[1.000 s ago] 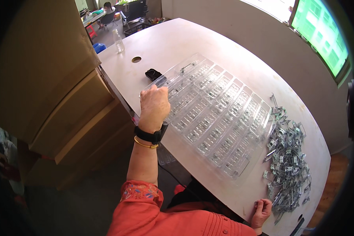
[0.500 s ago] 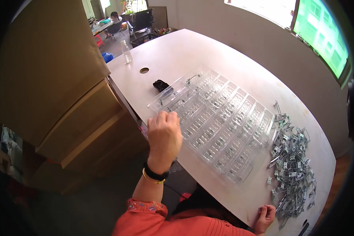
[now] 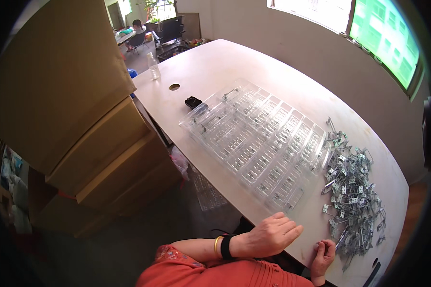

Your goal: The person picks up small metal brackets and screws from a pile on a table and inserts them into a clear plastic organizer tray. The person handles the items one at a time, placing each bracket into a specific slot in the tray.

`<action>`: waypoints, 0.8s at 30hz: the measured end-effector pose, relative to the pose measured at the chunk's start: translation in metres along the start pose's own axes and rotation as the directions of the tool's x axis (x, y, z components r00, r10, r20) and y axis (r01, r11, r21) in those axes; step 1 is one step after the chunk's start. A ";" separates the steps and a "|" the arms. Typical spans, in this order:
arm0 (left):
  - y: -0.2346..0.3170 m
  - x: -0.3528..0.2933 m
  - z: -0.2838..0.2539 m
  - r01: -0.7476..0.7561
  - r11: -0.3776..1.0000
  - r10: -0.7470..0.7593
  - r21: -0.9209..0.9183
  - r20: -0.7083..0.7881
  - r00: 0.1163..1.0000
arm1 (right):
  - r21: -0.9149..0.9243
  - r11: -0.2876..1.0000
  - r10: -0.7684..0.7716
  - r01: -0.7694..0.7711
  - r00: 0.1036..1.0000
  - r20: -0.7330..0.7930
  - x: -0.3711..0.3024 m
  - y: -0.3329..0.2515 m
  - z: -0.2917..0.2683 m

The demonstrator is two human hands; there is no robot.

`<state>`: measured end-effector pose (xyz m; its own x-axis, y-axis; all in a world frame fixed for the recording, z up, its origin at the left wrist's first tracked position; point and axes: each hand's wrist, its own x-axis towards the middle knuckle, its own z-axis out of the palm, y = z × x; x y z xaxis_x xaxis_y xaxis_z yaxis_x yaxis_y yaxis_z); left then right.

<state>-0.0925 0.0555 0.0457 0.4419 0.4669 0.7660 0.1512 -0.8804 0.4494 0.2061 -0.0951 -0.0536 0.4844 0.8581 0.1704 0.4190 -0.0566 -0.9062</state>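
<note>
My left hand (image 3: 274, 234) is over the table's near edge, just off the tray's near corner. Its back faces up and its fingers stretch loosely to the right, with nothing visible in them. Close by, my right hand (image 3: 323, 257) rests at the edge beside the metal pile, thumb and fingers pinched together. A tiny bit shows at those fingertips, too small to name. The clear plastic tray (image 3: 261, 148) lies across the table, its many compartments in rows; a few small metal parts sit along its far left side. A heap of silvery metal bracket-like parts (image 3: 352, 196) spreads to its right.
A small black object (image 3: 193, 102) lies by the tray's far left corner. Beyond it are a round hole (image 3: 175, 87) in the tabletop and a clear bottle (image 3: 153, 66). Stacked cardboard boxes (image 3: 100, 138) stand along the left. Another person (image 3: 138, 29) sits far back.
My left hand has moved from the tray's left edge down and right, close to my right hand. The right hand stays pinched in nearly the same place. The view has shifted slightly.
</note>
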 end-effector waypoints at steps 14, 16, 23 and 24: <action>0.002 -0.048 0.113 0.082 0.991 -0.060 -0.102 0.210 0.976 | -0.204 0.939 -0.287 0.276 0.957 -0.027 -0.023 -0.040 -0.008; 0.003 -0.051 0.122 0.106 0.988 -0.081 -0.115 0.205 0.975 | -0.250 0.921 -0.307 0.300 0.952 0.012 -0.024 -0.038 -0.011; -0.002 -0.051 0.135 0.093 0.994 -0.078 -0.063 0.202 0.976 | -0.248 0.899 -0.358 0.362 0.932 0.061 -0.021 -0.027 -0.012; -0.002 -0.049 0.135 0.092 0.994 -0.079 -0.050 0.224 0.971 | -0.237 0.898 -0.367 0.370 0.928 0.059 -0.021 -0.026 -0.012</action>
<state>0.0050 0.0227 -0.0551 0.6153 0.5046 0.6057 0.1473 -0.8283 0.5405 0.1943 -0.1172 -0.0294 0.2505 0.8474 0.4682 0.7379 0.1460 -0.6589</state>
